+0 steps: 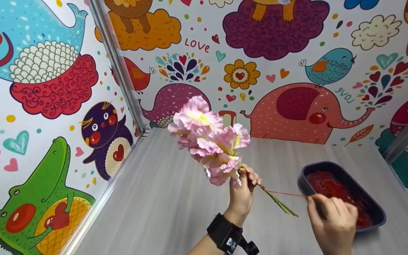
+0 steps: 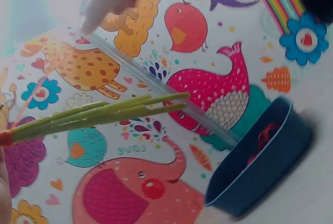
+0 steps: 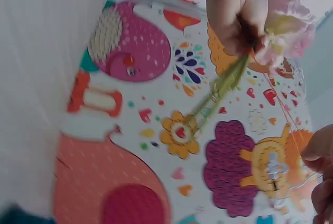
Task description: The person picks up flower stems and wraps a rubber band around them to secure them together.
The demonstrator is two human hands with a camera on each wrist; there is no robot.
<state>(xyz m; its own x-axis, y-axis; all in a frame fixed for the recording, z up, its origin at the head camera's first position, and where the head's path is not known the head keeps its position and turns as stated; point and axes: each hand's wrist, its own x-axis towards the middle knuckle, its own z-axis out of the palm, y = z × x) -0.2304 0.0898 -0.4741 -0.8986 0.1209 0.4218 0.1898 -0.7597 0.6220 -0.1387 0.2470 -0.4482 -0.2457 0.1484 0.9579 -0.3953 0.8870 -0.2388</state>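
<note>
My left hand point(image 1: 241, 194) grips a small bunch of pink artificial flowers point(image 1: 211, 141) just below the blooms, raised in front of the wall. Bare green stems point(image 1: 282, 204) stick out past the fist, down to the right. A thin red rubber band point(image 1: 285, 193) runs taut from the stems beside the left hand to my right hand point(image 1: 335, 219), which pinches its end between thumb and curled fingers. Two stretched strands show in the right wrist view, and red wraps around the stems point(image 2: 93, 117) at the left edge of the left wrist view.
A dark blue plastic tub point(image 1: 305, 177) stands on the table at the right, partly behind the right hand. Tangled red bands point(image 1: 326, 182) lie in it. The grey table point(image 1: 147, 205) meets cartoon-printed walls point(image 1: 225, 46) at the back and left.
</note>
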